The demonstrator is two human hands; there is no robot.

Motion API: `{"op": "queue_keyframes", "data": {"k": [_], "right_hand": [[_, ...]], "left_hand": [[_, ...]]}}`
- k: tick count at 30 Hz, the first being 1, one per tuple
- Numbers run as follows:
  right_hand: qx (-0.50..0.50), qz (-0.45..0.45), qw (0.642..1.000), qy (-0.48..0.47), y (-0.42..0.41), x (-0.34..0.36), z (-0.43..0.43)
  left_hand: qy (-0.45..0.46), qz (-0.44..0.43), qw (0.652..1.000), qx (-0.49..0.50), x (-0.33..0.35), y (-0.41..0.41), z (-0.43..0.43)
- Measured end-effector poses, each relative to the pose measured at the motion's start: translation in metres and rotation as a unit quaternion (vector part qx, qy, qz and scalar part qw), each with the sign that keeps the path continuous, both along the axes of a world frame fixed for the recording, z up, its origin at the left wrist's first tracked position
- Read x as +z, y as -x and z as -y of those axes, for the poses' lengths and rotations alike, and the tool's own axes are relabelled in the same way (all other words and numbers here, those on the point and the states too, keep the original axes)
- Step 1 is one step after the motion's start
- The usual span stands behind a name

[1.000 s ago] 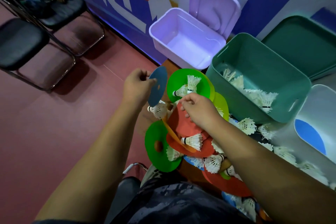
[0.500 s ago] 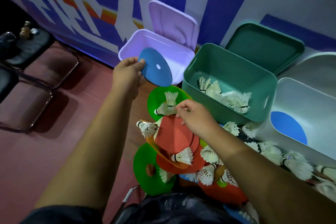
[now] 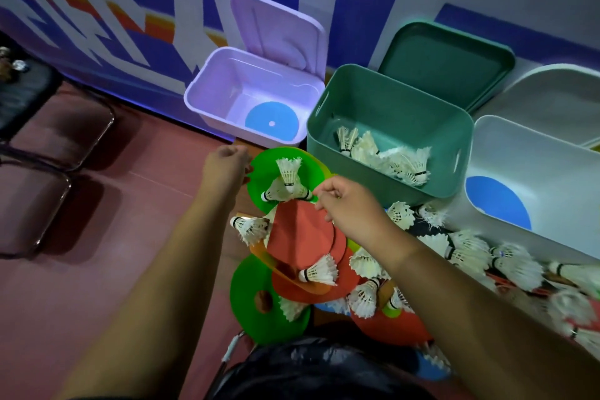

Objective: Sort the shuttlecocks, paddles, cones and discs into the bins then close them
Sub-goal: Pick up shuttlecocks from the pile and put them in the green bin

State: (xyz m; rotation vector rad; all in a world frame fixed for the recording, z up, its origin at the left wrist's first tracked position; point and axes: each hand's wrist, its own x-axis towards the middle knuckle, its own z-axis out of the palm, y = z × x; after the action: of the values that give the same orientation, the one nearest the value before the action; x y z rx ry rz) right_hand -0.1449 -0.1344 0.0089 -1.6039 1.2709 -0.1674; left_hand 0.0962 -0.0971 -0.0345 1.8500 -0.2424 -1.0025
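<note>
Floor [image 3: 130,237] spreads left of left hand [image 3: 225,167]; right hand [image 3: 349,206] pinches red disc [image 3: 302,237] rim.

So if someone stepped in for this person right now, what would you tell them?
Hands: left hand is empty, fingers loosely curled, beside the pile. The right hand has its fingers curled at the red disc's top edge; grip unclear.
Done: purple bin holds one blue disc; green bin holds shuttlecocks; white bin holds a blue round piece.
Left: green discs, red ones and loose shuttlecocks lie piled before the bins. All three lids are open.
</note>
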Motion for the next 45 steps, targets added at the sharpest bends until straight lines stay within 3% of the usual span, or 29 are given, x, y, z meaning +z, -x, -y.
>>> {"op": "queue_keyframes", "data": {"k": [5, 15, 19, 31, 36, 45], "right_hand": [[0.004, -0.001, 1.0, -0.012, -0.004, -0.012, -0.01], [0.019, -0.03, 0.999, -0.027, -0.011, -0.038, -0.027], [0.041, -0.039, 0.998, -0.035, -0.024, -0.051, -0.036], [0.134, -0.106, 0.985, 0.027, -0.043, -0.062, -0.047], [0.243, -0.205, 0.945, 0.077, -0.014, -0.06, -0.036], [0.44, -0.315, 0.826, 0.157, 0.037, -0.052, -0.052]], "left_hand": [[-0.05, 0.106, 0.983, -0.142, -0.022, 0.012, -0.046], [-0.142, 0.279, 0.919, -0.241, -0.056, 0.04, -0.105], [-0.176, 0.303, 0.908, -0.231, -0.068, 0.041, -0.12], [-0.141, 0.291, 0.945, -0.055, -0.06, 0.014, -0.137], [-0.091, 0.262, 0.96, -0.037, -0.049, 0.02, -0.136], [-0.021, 0.247, 0.966, -0.076, -0.033, 0.074, -0.118]]}}
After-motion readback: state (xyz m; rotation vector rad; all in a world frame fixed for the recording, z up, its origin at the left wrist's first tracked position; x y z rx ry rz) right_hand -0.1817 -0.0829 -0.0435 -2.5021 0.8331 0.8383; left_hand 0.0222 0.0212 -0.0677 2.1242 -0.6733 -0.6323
